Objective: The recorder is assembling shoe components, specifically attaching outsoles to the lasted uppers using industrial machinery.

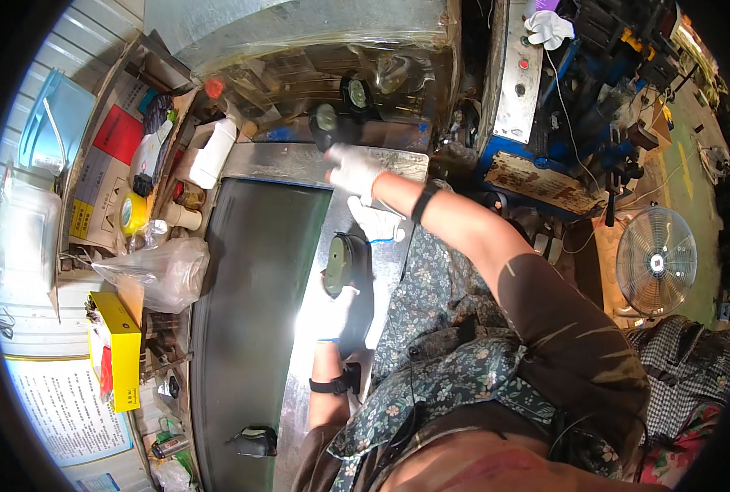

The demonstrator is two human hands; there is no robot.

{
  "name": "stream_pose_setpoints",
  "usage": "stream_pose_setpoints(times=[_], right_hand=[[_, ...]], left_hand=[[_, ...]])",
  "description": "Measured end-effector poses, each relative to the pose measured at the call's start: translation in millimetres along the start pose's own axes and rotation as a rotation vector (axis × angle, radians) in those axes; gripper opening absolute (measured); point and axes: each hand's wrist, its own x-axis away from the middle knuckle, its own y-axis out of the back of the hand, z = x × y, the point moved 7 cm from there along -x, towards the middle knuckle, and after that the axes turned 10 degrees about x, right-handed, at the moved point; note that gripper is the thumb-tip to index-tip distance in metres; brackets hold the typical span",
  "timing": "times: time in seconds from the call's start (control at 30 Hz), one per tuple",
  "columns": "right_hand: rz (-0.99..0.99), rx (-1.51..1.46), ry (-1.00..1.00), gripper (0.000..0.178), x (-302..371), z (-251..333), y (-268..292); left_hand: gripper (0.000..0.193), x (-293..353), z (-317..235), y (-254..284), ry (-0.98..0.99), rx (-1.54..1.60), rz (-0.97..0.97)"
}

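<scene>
On the bare metal strip beside the dark belt lies a black shoe piece with a grey-green sole-shaped face (338,261). My left hand (332,316), in a white glove, closes on its near end. Farther off, my gloved right hand (354,170) reaches over the far end of the strip. Its fingers are partly smeared, against a second dark shoe piece (326,125), which looks gripped there. A third such piece (354,94) sits just beyond, by the plastic-covered housing. Between my hands a loose white glove (375,221) lies on the metal.
The dark belt (254,271) runs along my left, with another black piece (256,440) near its close end. Shelves at left hold a white bottle (212,153), a plastic bag (164,271) and a yellow box (116,351). A blue machine (537,172) and a fan (658,261) stand at right.
</scene>
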Motion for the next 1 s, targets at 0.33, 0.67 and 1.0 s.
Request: stream_pose_setpoints(times=[0.33, 0.67, 1.0], right_hand=[[0.108, -0.666, -0.113, 0.103, 258, 38, 48], [-0.509, -0.480, -0.043, 0.094, 299, -101, 359], [-0.485, 0.832, -0.788, 0.075, 276, -255, 556]], left_hand=[[0.061, -1, -58, -84, 0.213, 1.460, 0.235], [0.064, 54, -102, -149, 0.045, 0.845, 0.802], [0.048, 81, -9, -138, 0.130, 0.748, 0.487]])
